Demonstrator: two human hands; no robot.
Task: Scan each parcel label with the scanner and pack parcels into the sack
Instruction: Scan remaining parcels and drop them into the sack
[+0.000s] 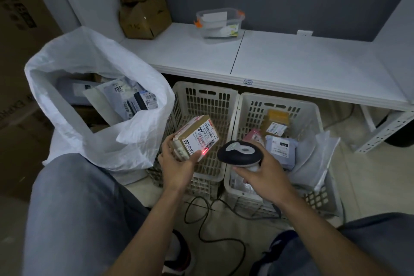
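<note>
Left hand (177, 164) grips the parcel (195, 136) above the left crate (202, 96); right hand (262, 175) clasps the scanner (238, 152), red light on the label (205, 135). Sack (94, 105) stands open, left.

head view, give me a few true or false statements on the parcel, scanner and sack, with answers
1. The left hand holds a brown box parcel. True.
2. The right hand is empty. False: it grips the scanner.
3. A red scan light falls on the brown box parcel. True.
4. The sack holds nothing. False: parcels already lie inside it.
</note>
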